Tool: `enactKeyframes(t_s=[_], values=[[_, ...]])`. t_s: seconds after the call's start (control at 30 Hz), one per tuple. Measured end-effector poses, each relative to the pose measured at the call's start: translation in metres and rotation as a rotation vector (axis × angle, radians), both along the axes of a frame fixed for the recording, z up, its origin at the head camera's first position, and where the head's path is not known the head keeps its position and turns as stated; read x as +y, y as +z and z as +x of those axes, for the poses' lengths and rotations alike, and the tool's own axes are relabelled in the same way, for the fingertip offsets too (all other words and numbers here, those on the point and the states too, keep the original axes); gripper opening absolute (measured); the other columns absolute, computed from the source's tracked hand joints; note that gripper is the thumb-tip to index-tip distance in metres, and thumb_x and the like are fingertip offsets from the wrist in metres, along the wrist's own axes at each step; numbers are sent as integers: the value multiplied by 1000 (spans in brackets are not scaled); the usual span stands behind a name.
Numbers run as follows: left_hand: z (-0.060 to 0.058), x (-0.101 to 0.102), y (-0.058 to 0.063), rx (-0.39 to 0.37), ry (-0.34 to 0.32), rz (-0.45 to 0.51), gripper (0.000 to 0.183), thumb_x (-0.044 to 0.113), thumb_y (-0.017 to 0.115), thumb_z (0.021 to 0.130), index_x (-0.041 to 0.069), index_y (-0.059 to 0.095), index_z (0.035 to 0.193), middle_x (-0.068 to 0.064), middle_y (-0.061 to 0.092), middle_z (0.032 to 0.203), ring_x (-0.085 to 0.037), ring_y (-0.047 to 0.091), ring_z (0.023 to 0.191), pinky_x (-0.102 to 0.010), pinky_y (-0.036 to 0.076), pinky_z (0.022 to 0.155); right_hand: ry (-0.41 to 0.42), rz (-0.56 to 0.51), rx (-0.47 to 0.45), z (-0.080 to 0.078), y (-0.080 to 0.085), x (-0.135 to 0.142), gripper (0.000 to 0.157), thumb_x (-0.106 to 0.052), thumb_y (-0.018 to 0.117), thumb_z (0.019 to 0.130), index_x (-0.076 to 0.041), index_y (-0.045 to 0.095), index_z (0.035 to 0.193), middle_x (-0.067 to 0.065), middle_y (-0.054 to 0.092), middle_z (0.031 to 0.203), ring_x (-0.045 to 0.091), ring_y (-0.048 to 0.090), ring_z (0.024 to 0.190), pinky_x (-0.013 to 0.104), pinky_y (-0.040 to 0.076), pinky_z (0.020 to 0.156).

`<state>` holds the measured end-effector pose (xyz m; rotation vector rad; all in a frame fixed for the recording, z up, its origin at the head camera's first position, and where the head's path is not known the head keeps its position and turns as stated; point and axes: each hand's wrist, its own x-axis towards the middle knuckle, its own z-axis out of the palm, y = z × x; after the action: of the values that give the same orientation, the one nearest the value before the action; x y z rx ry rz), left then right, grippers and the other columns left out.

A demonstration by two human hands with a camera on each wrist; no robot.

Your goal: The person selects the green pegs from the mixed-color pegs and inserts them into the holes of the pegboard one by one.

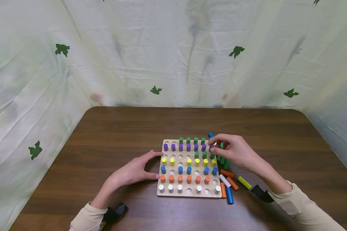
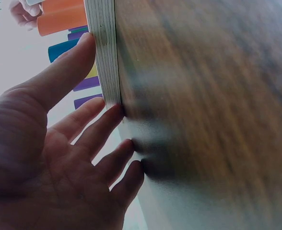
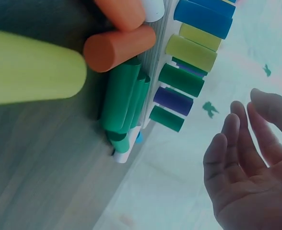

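A wooden pegboard lies on the table with rows of green, purple, yellow, blue, orange and white pegs standing in it; several holes have no peg. My left hand rests at the board's left edge, thumb and fingers spread. In the left wrist view its thumb touches the side of the board and the fingertips reach down by the tabletop. My right hand hovers over the back right corner, near the end purple peg. Its thumb and index finger are apart with nothing between them in the right wrist view.
Loose pegs lie along the board's right side: several green ones, a yellow one, a white one, orange ones and a blue one. Another blue peg lies behind the corner. Light curtains hang around the table.
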<state>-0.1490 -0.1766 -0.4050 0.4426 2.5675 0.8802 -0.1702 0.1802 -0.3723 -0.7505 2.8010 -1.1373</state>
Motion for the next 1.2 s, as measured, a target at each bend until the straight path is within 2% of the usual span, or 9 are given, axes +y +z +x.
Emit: enactKeyframes(t_s=[0.27,0.47,0.73,1.2], values=[[0,-1,1,2,-6,6,72,37,80,83,24,47,146,-12,36,155,-36,27,144,-58,30,109,-24,0,-10,3,-3,10,15,-20,73,91,-17,71,105,-9,66,92,14,58,80,29,52,65],[1,-1,0,5,-3,2,72,36,80,83,25,47,146,-11,36,155,-36,28,143,-58,31,109,-45,6,-22,6,-6,19,14,-19,74,90,-18,71,103,-7,64,88,14,58,77,29,51,63],[1,-1,1,-4,0,6,73,36,80,83,24,47,146,-13,35,155,-37,27,143,-59,30,109,-63,26,-37,10,-10,29,18,-17,76,88,-14,70,104,-7,64,87,13,59,78,29,53,67],[0,0,2,-5,-5,12,71,36,79,83,24,47,146,-13,35,155,-37,28,143,-59,30,109,-98,73,-123,15,-26,43,26,-20,80,84,-13,69,106,-4,63,90,16,58,79,29,53,68]])
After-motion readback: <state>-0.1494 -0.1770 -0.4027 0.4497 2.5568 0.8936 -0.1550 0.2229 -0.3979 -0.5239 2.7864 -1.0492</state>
